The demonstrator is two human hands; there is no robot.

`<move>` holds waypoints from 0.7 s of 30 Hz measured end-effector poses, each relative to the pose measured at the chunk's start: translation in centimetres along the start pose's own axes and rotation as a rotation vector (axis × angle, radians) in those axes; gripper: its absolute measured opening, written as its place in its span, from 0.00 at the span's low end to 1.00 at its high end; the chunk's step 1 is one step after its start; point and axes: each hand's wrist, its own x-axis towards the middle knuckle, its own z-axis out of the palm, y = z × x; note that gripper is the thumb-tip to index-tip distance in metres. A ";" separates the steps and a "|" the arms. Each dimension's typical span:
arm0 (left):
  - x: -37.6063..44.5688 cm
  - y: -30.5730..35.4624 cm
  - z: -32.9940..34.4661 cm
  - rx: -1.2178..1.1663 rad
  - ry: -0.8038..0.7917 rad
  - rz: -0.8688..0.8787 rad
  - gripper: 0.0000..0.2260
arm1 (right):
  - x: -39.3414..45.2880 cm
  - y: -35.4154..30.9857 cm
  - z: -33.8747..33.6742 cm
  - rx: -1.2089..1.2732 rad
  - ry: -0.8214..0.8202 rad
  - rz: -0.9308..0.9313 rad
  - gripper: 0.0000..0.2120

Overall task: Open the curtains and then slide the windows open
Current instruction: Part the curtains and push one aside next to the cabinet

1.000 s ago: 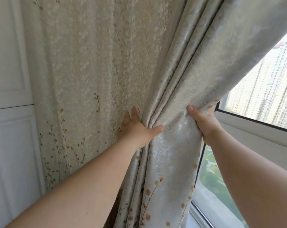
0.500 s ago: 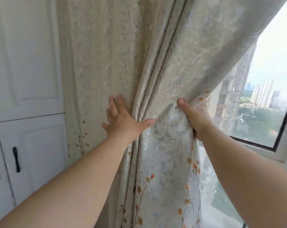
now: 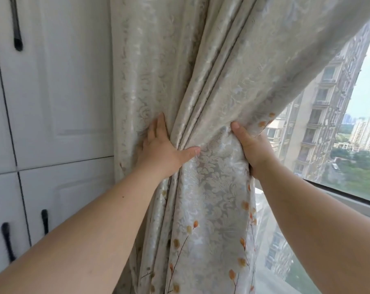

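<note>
The curtain (image 3: 211,85) is hanging in the centre of the view, gathered into a tight bunch at mid-height, with its cream damask folds fanning out above and below the bunch. Its lower part is showing an orange sprig print. To the right, the window (image 3: 349,145) is standing partly uncovered; its pane is showing apartment towers and trees beyond, and the curtain's upper right edge is lying across its top corner. A dark frame rail (image 3: 353,195) is running along the foot of the pane. To the left, white cabinet doors (image 3: 59,81) with black handles (image 3: 16,24) are standing just beside the curtain's left edge.

You are reaching both bare forearms forward and up from the bottom corners. Your left hand (image 3: 160,151) is pressing flat against the curtain's left side, fingers together and pointing upward, thumb stretched right across the bunched folds. Your right hand (image 3: 252,149) is gripping the bunch from the right, thumb on the front; its fingers are wrapping behind the cloth, out of view.
</note>
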 end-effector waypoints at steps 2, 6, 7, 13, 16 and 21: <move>2.6 -3.2 -1.0 -0.030 -0.044 0.047 0.51 | 2.0 1.5 3.6 -0.010 -0.048 0.021 0.33; 7.8 -9.9 -3.2 -0.093 -0.146 0.069 0.40 | 5.5 4.3 11.2 -0.115 -0.014 0.020 0.37; 9.3 -11.8 -3.8 -0.084 -0.156 0.059 0.38 | 6.6 4.9 13.6 -0.142 0.005 0.014 0.39; 13.3 -19.5 -6.2 0.135 -0.106 -0.127 0.22 | 11.5 8.7 23.8 -0.367 0.023 0.007 0.36; 13.5 -22.0 -7.2 0.328 -0.042 -0.182 0.15 | 13.2 10.5 27.6 -0.490 -0.016 0.003 0.33; 13.5 -23.2 -7.7 0.400 -0.001 -0.222 0.14 | 14.6 11.1 32.7 -0.615 -0.149 -0.004 0.37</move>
